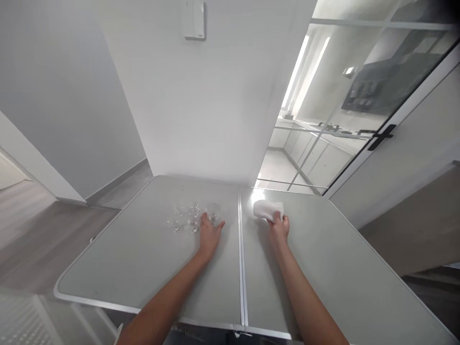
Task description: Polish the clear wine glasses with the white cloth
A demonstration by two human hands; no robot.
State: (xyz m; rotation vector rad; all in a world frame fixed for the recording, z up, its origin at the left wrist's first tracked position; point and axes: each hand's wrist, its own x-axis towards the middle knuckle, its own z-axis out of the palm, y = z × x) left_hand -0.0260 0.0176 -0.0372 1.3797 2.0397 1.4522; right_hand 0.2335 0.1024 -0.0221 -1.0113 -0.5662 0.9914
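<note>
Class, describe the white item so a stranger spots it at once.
On the grey table, find the metal seam down its middle. Just right of it, the right hand holds a white cloth or paper, opaque, unlike the transparent objects left of the seam.

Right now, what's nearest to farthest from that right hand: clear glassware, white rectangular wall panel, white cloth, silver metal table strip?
1. White cloth, in the right hand
2. Silver strip, left of it
3. Glassware, farther left
4. Wall panel, high up behind
</note>
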